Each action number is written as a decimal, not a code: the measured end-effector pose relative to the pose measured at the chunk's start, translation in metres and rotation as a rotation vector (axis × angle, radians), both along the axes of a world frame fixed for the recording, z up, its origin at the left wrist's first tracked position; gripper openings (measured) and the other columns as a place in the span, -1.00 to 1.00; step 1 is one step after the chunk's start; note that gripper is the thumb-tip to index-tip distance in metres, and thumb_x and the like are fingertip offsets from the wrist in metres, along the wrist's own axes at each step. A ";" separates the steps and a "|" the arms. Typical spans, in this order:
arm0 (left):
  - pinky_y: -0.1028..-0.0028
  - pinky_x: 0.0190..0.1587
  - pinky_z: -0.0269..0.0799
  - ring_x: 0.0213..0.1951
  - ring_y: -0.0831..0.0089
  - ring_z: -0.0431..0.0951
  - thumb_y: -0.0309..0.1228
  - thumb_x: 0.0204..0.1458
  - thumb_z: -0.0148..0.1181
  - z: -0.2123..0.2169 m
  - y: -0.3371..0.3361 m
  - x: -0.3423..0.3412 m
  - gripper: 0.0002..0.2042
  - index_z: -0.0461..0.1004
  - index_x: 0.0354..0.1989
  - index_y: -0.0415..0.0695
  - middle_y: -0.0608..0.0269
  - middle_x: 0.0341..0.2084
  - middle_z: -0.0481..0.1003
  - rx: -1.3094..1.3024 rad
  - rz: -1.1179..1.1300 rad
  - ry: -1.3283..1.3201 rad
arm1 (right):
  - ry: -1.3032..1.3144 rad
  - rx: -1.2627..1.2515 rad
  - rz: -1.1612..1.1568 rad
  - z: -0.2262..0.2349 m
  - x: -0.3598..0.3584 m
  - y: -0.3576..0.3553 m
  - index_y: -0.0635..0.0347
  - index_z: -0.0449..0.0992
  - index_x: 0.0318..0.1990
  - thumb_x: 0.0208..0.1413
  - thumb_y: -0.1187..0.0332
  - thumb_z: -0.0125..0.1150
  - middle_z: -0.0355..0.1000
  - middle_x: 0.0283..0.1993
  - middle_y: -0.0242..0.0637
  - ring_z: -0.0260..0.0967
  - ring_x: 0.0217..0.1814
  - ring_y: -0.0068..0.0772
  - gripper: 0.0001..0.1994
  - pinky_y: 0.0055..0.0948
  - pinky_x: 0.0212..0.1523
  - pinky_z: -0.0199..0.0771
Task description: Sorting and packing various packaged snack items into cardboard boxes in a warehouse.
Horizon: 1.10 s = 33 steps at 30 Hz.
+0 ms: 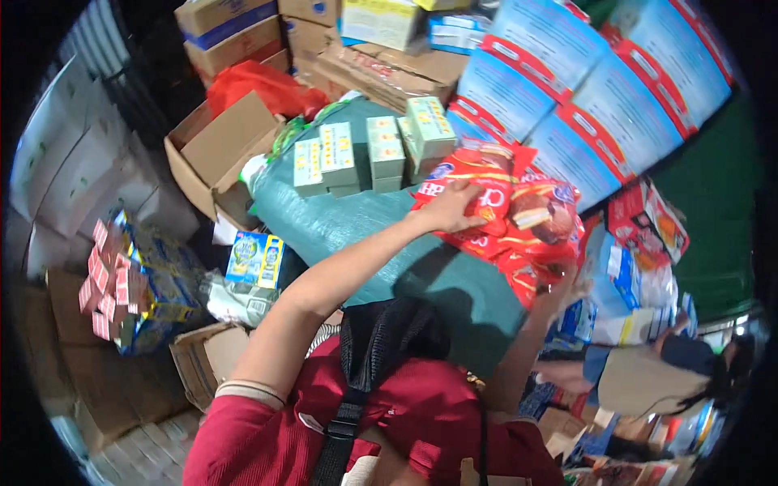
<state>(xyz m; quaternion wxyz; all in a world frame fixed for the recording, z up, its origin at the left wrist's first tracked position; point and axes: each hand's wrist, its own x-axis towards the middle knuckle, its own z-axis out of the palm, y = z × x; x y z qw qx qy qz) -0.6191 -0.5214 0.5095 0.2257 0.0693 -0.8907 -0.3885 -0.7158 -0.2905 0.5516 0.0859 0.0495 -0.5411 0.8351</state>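
Red snack bags [539,215] with pictures of chocolate-coated cakes lie piled on the right part of a big green plastic-wrapped bale [348,235]. My left hand [450,209] rests on top of the leftmost bag with its fingers spread. At the right edge of the pile is my right hand [570,285], touching or very close to the lowest red bag; its fingers are blurred and partly lost against the bag. Small pale-green boxes [334,158] stand in short stacks on the far side of the bale, just beyond my left hand.
Blue-and-red cartons [559,89] rise in a stack behind the bags. An opened cardboard box [223,146] sits left of the bale, beside a red plastic bag [263,89]. Yellow-and-blue packs [162,275] are at the left. Another person [648,377] is at the lower right.
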 end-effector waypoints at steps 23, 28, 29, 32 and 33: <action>0.22 0.00 0.25 -0.01 -0.03 0.28 -0.15 -0.35 0.35 0.013 -0.026 0.071 -0.34 0.31 0.00 -0.15 -0.14 -0.09 0.30 0.070 0.001 -0.130 | 0.826 1.563 0.626 0.007 -0.065 -0.083 0.32 0.31 0.00 0.02 0.12 0.10 0.33 -0.08 -0.02 0.23 -0.03 -0.12 -0.51 -0.26 0.02 0.17; 0.24 0.00 0.25 -0.02 0.02 0.32 -0.19 -0.27 0.31 0.021 -0.034 0.106 -0.38 0.29 0.00 -0.22 -0.14 -0.10 0.34 0.145 -0.021 -0.133 | 0.692 1.292 0.628 0.064 -0.032 -0.106 0.26 0.21 0.11 0.11 0.17 0.02 0.30 -0.03 -0.09 0.25 -0.04 -0.34 -0.52 -0.49 -0.11 0.26; 0.25 0.00 0.26 -0.04 0.03 0.34 -0.20 -0.25 0.29 0.027 -0.033 0.118 -0.39 0.28 0.00 -0.24 -0.13 -0.10 0.35 0.176 -0.053 -0.134 | 0.857 1.264 0.573 0.074 -0.021 -0.112 0.25 0.21 0.11 0.13 0.20 0.00 0.29 0.01 -0.08 0.24 0.00 -0.35 -0.54 -0.49 -0.07 0.25; 0.26 -0.01 0.28 -0.04 0.05 0.36 -0.21 -0.20 0.25 0.047 -0.028 0.161 -0.41 0.27 0.01 -0.26 -0.09 -0.07 0.35 0.230 -0.025 -0.158 | 0.888 1.143 0.801 0.099 0.021 -0.138 0.25 0.20 0.12 0.15 0.26 -0.05 0.24 0.08 -0.10 0.20 0.09 -0.35 -0.59 -0.48 0.03 0.20; 0.26 -0.01 0.28 -0.04 0.05 0.36 -0.21 -0.20 0.25 0.040 -0.029 0.172 -0.41 0.27 0.01 -0.26 -0.09 -0.07 0.35 0.237 -0.019 -0.154 | 0.851 1.012 0.987 0.102 0.039 -0.150 0.25 0.21 0.12 0.15 0.29 -0.05 0.24 0.10 -0.12 0.19 0.11 -0.35 -0.60 -0.47 0.07 0.16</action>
